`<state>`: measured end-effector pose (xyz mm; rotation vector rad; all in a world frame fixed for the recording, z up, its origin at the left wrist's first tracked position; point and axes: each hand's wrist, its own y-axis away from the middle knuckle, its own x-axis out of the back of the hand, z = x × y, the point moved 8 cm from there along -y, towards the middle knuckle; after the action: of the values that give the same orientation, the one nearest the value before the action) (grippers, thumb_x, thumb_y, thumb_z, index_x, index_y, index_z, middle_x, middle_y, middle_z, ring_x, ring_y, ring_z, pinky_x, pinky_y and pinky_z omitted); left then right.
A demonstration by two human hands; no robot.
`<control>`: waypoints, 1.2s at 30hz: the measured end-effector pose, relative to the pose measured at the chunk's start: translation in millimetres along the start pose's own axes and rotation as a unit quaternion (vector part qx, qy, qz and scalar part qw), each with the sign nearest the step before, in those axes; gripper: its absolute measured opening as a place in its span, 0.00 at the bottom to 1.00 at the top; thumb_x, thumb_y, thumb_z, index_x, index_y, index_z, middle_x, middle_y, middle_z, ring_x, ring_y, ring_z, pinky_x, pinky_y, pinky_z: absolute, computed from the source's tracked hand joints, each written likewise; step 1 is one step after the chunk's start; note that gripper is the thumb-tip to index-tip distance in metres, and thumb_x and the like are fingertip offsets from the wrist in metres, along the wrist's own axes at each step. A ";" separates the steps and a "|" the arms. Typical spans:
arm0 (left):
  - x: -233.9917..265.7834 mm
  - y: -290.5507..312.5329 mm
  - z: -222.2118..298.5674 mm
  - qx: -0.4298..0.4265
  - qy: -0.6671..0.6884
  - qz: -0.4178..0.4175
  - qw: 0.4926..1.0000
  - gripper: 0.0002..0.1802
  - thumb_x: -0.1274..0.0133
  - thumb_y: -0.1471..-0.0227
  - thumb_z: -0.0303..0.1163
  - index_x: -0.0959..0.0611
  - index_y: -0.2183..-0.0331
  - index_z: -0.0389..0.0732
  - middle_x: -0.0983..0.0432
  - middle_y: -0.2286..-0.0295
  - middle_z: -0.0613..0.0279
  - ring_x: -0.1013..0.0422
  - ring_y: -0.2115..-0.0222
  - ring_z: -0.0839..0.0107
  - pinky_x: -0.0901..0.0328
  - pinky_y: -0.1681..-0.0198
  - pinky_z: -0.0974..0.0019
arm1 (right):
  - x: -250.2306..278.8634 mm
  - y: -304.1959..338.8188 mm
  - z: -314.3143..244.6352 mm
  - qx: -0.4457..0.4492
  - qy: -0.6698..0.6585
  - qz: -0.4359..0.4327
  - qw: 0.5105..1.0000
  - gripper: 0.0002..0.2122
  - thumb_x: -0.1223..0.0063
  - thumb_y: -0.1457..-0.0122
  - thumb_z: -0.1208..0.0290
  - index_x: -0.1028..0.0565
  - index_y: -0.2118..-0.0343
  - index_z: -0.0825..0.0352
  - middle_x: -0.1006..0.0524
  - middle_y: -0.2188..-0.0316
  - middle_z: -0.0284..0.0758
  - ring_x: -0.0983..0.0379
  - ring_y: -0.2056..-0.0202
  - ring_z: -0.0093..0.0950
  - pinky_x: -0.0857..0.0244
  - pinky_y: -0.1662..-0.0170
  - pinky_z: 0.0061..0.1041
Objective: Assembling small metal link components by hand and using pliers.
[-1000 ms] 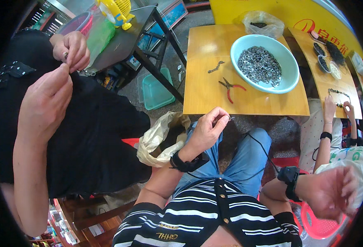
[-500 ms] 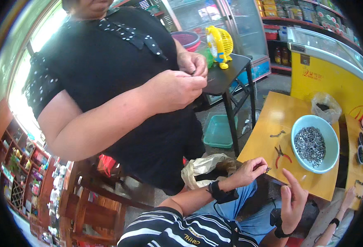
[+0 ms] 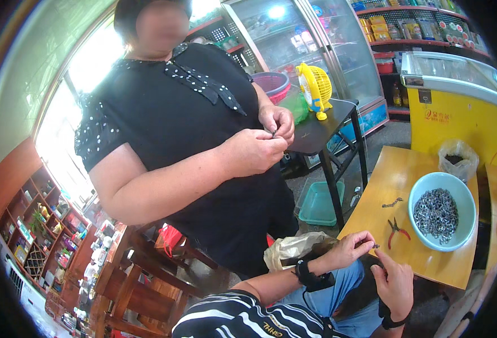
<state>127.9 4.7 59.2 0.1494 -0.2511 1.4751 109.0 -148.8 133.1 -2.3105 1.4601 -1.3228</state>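
Observation:
My left hand (image 3: 347, 252) is closed, pinching a small dark metal piece (image 3: 376, 245) at the near edge of a yellow wooden table (image 3: 429, 269). My right hand (image 3: 396, 284) is just below it, index finger stretched toward the piece and thumb apart, holding nothing that I can see. Beyond my hands lie pliers (image 3: 395, 227) with red handles and a short dark chain-like strip (image 3: 392, 202). To their right, a light blue bowl (image 3: 469, 217) holds many small metal links.
Facing me on the left, a person in black (image 3: 203, 112) pinches a tiny dark thing. A clear plastic bag (image 3: 462, 166) stands behind the bowl. Left of my knees is a beige bag (image 3: 285, 248); farther off are a green basin (image 3: 321, 204) and a black table (image 3: 338, 118) bearing a yellow fan (image 3: 319, 87).
The view has shifted, so the scene sits lower and farther right. My right hand has moved closer to the piece in my left hand. Another person's hand at the far right has mostly gone from view.

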 end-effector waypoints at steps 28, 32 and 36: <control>-15.2 -8.4 -16.9 0.006 0.017 -0.033 0.999 0.08 0.54 0.42 0.32 0.26 0.68 0.37 0.31 0.73 0.71 0.37 0.71 0.83 0.40 0.65 0.77 | 25.0 81.1 73.1 -0.424 0.560 -0.119 0.702 0.06 0.51 0.50 0.72 0.27 0.71 0.69 0.37 0.88 0.32 0.39 0.83 0.27 0.43 0.72 0.28; -17.1 -6.3 -14.5 0.003 0.007 -0.030 1.000 0.08 0.54 0.42 0.32 0.26 0.69 0.37 0.32 0.74 0.72 0.37 0.72 0.83 0.40 0.67 0.77 | 33.6 85.5 73.1 -0.447 0.600 -0.110 0.654 0.06 0.52 0.50 0.72 0.28 0.71 0.69 0.37 0.88 0.33 0.39 0.83 0.27 0.42 0.73 0.29; -15.2 -6.1 -15.7 0.001 -0.004 -0.031 1.000 0.08 0.55 0.42 0.32 0.26 0.68 0.37 0.32 0.74 0.72 0.37 0.72 0.83 0.40 0.67 0.77 | 41.3 91.4 71.4 -0.472 0.635 -0.105 0.602 0.05 0.52 0.49 0.73 0.28 0.72 0.69 0.36 0.88 0.34 0.38 0.83 0.28 0.42 0.73 0.30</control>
<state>134.0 -6.5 40.5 0.1630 -0.2489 1.4134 103.9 -253.7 68.8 -1.6144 2.8214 -3.2987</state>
